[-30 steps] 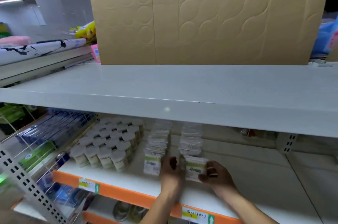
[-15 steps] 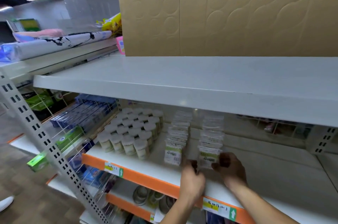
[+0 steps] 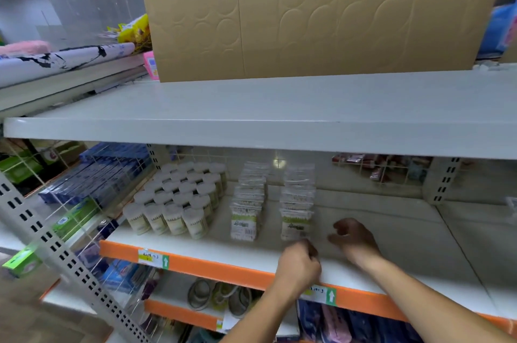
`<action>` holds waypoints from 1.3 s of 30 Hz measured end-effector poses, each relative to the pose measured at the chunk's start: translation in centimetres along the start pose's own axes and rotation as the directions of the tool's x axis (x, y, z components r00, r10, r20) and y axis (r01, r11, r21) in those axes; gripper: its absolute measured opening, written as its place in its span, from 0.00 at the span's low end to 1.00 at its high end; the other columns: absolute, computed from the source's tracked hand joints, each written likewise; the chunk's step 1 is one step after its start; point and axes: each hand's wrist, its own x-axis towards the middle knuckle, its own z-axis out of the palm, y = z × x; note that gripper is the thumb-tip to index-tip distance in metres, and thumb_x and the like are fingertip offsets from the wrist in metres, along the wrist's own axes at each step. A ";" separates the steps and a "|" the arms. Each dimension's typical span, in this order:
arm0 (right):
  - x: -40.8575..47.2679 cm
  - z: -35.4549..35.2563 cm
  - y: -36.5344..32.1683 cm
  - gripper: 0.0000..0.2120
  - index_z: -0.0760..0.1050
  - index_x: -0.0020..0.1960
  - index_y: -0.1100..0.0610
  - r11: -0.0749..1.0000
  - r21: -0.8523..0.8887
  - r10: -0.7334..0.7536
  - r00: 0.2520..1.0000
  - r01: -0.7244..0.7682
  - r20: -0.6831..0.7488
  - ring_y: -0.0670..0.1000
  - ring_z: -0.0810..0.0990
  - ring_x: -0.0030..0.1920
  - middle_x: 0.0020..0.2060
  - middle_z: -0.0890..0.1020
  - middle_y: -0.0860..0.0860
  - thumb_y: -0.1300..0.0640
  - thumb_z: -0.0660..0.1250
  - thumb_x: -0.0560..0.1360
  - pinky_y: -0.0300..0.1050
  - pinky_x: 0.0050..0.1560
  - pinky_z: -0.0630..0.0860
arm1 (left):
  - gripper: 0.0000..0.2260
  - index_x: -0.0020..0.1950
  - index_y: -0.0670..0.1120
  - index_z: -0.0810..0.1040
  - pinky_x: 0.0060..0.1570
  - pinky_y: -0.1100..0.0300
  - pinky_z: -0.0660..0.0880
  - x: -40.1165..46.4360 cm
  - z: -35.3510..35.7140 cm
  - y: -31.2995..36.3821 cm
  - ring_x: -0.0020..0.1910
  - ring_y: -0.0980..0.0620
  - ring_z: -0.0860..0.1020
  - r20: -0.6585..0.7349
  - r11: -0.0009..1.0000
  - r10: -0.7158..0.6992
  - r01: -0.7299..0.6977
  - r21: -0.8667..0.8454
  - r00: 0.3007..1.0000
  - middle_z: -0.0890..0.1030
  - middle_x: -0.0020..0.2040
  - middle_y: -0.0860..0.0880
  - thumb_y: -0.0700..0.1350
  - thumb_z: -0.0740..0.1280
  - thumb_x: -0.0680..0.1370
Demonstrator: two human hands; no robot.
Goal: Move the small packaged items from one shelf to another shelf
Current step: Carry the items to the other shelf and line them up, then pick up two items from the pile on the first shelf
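Two rows of small packets (image 3: pixel 297 204) are standing on the orange-edged shelf (image 3: pixel 223 264), their back ends blurring, while at five o'clock the left hand (image 3: pixel 299 265) is curling empty and the right hand (image 3: pixel 353 239) is hanging loosely curled.

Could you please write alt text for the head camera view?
Two bare hands, left hand and right hand, hover empty before two rows of small packets on an orange-edged shelf. Lidded tubs stand left; a cardboard box sits above.

Clear glossy plastic packets (image 3: pixel 297 223), matt embossed cardboard box (image 3: pixel 321 12)
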 end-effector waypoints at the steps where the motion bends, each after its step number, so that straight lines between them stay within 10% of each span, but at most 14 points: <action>1: -0.1 -1.1 0.4 0.17 0.78 0.58 0.58 0.998 -0.055 -0.006 1.000 0.007 0.025 0.53 0.80 0.52 0.51 0.82 0.54 0.57 0.76 0.71 0.41 0.49 0.71 | 0.13 0.58 0.46 0.79 0.55 0.56 0.75 0.2 0.3 0.5 0.58 0.44 0.79 0.019 0.999 0.023 -0.024 0.028 1.000 0.82 0.58 0.45 0.43 0.60 0.76; 16: -4.4 -14.2 5.8 0.30 0.70 0.70 0.46 0.803 -0.596 0.219 0.934 -0.008 0.284 0.50 0.76 0.56 0.64 0.77 0.49 0.43 0.67 0.69 0.41 0.51 0.72 | 0.16 0.62 0.45 0.76 0.57 0.53 0.76 2.4 6.8 10.6 0.60 0.41 0.78 0.251 0.856 0.217 -0.307 0.416 0.943 0.79 0.61 0.42 0.46 0.60 0.77; 39: -12.6 -38.2 23.4 0.27 0.71 0.70 0.50 0.767 -0.623 0.299 0.945 -0.156 0.132 0.53 0.77 0.61 0.65 0.76 0.51 0.46 0.69 0.73 0.45 0.58 0.75 | 0.15 0.63 0.47 0.75 0.58 0.54 0.76 -2.6 25.8 33.7 0.61 0.42 0.77 0.384 0.761 0.326 -0.480 0.436 0.864 0.79 0.62 0.44 0.47 0.61 0.76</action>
